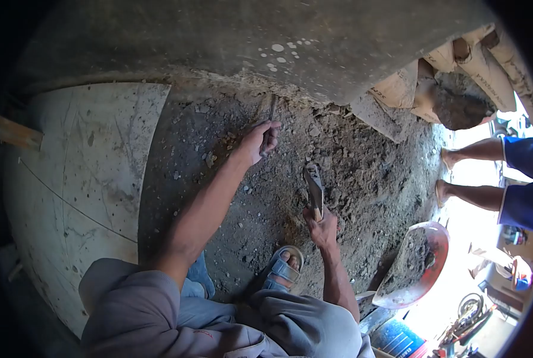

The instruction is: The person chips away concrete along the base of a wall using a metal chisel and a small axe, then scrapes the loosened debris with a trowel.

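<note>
My left hand (pixel 263 142) is closed around a thin metal rod (pixel 273 107), whose upper end reaches toward the foot of the concrete wall (pixel 219 42). Lower and to the right, my right hand (pixel 321 227) grips the handle of a hammer-like tool (pixel 315 186); the full shape of its head is hard to make out. Both hands are above rough, broken soil and rubble (pixel 362 197).
A pale stained board (pixel 93 149) lies at the left. Filled paper sacks (pixel 398 86) lean at the upper right. A red-rimmed basin (pixel 436 256) and a blue bucket (pixel 398 337) stand lower right. A person's bare legs (pixel 478 197) show at the right.
</note>
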Available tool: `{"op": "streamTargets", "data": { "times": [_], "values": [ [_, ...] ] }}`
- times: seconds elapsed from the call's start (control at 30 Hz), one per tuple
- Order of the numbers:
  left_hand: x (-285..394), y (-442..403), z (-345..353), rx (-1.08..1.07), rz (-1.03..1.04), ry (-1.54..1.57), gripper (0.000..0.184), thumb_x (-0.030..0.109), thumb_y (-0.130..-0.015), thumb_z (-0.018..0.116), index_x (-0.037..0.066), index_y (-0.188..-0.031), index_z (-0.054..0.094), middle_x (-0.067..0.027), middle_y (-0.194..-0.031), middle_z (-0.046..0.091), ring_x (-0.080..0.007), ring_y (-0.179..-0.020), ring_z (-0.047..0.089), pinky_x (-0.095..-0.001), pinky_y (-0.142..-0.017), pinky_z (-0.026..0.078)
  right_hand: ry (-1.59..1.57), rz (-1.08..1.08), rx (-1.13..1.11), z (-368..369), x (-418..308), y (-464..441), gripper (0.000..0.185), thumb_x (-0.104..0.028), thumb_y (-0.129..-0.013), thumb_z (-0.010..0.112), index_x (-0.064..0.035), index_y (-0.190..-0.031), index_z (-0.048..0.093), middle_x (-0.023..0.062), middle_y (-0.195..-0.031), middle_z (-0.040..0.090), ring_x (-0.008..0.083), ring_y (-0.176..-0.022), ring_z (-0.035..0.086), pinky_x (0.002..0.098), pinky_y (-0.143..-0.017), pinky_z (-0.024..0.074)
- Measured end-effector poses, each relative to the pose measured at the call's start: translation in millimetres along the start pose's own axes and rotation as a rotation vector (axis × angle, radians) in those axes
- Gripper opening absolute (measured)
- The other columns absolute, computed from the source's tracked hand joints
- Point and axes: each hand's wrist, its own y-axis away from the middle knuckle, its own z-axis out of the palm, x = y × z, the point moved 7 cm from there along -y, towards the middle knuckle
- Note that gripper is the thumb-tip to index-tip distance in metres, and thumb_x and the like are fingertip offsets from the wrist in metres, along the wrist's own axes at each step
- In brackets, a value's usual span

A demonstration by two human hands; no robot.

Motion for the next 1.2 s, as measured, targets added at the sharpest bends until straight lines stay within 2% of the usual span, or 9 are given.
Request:
{"op": "streamTargets", "data": {
  "times": [0.23, 0.47, 0.6, 0.7, 0.77, 0.87, 0.93, 1.13, 1.2],
  "values": [
    [17.3, -10.8, -5.9, -0.025, -0.064, 0.169, 0.028, 0.020, -0.096, 0.042, 0.000, -0.112, 0.053, 0.0026, -0.069, 0.055, -0.0071, -0.054, 0.051, -0.0207, -0.046, 0.040, 0.137, -0.002, -0.086, 6.8, -54.6, -3.2, 0.024, -0.021, -0.077, 0.063, -0.0012, -0.089, 0.055, 0.0238, -0.073, 0.060, 0.0414, -0.072, 0.061, 0.0421, -0.063, 0.0478],
    [38.1, -7.8, -2.4, -0.183, -0.282, 0.414, 0.034, 0.016, -0.093, 0.047, -0.007, -0.117, 0.048, 0.0024, -0.064, 0.056, -0.0063, -0.050, 0.051, -0.0203, -0.047, 0.041, 0.579, -0.479, -0.297, 22.2, -182.1, -16.6, 0.035, -0.024, -0.078, 0.067, -0.0068, -0.103, 0.049, 0.0123, -0.088, 0.060, 0.0318, -0.077, 0.064, 0.0409, -0.060, 0.0530],
    [41.4, -15.1, -11.4, -0.256, -0.369, 0.495, 0.030, 0.015, -0.090, 0.047, -0.008, -0.110, 0.053, -0.0010, -0.066, 0.058, -0.0097, -0.056, 0.054, -0.0225, -0.052, 0.044, 0.566, -0.966, -0.234, 34.7, -267.1, -5.6, 0.044, -0.011, -0.063, 0.067, -0.0063, -0.103, 0.049, 0.0093, -0.074, 0.051, 0.0281, -0.063, 0.057, 0.0353, -0.057, 0.0504],
    [41.6, -21.5, -14.1, -0.280, -0.346, 0.458, 0.029, 0.016, -0.089, 0.051, -0.006, -0.108, 0.055, -0.0009, -0.066, 0.060, -0.0119, -0.060, 0.057, -0.0259, -0.057, 0.047, 0.577, -1.141, -0.239, 44.5, -299.9, -0.7, 0.033, -0.014, -0.070, 0.064, -0.0075, -0.098, 0.048, 0.0070, -0.074, 0.050, 0.0231, -0.061, 0.058, 0.0328, -0.048, 0.0494],
    [44.3, -21.4, -12.6, -0.284, -0.324, 0.437, 0.030, 0.016, -0.089, 0.053, -0.005, -0.110, 0.054, 0.0010, -0.066, 0.061, -0.0124, -0.061, 0.058, -0.0284, -0.061, 0.048, 0.619, -1.145, -0.208, 49.7, -279.2, -20.4, 0.026, -0.011, -0.075, 0.062, -0.0070, -0.096, 0.047, 0.0074, -0.069, 0.050, 0.0202, -0.056, 0.055, 0.0323, -0.041, 0.0468],
    [45.6, -21.8, -19.3, -0.175, -0.309, 0.401, 0.028, 0.016, -0.088, 0.054, -0.003, -0.108, 0.055, -0.0020, -0.071, 0.063, -0.0142, -0.062, 0.059, -0.0292, -0.063, 0.049, 0.931, -0.749, -0.137, 43.7, -234.5, -71.7, 0.019, -0.009, -0.080, 0.059, -0.0062, -0.094, 0.046, 0.0084, -0.066, 0.050, 0.0172, -0.051, 0.053, 0.0313, -0.035, 0.0437],
    [46.5, -28.2, -11.0, -0.427, -0.328, 0.435, 0.021, 0.014, -0.089, 0.052, -0.001, -0.102, 0.057, -0.0067, -0.081, 0.066, -0.0155, -0.064, 0.061, -0.0289, -0.062, 0.049, 0.983, -0.303, -0.207, 39.6, -223.7, -85.7, 0.025, -0.008, -0.073, 0.062, -0.0070, -0.092, 0.045, 0.0082, -0.071, 0.054, 0.0195, -0.055, 0.054, 0.0340, -0.041, 0.0451],
    [54.5, -23.8, -14.6, -0.148, -0.307, 0.449, 0.013, 0.011, -0.089, 0.049, 0.001, -0.086, 0.056, -0.0102, -0.082, 0.065, -0.0168, -0.062, 0.059, -0.0297, -0.056, 0.048, 0.647, -1.103, -0.176, 56.6, -336.7, -13.0, 0.013, -0.011, -0.081, 0.056, -0.0050, -0.088, 0.047, 0.0102, -0.066, 0.053, 0.0169, -0.048, 0.052, 0.0294, -0.033, 0.0420],
    [59.8, -19.3, -12.6, -0.083, -0.300, 0.404, 0.018, 0.011, -0.090, 0.046, 0.001, -0.078, 0.055, -0.0092, -0.075, 0.061, -0.0162, -0.057, 0.054, -0.0287, -0.053, 0.044, 0.711, -1.040, -0.155, 49.7, -272.0, -49.7, 0.012, -0.011, -0.082, 0.055, -0.0040, -0.088, 0.047, 0.0099, -0.064, 0.053, 0.0171, -0.047, 0.052, 0.0298, -0.032, 0.0414]
  ]
}}
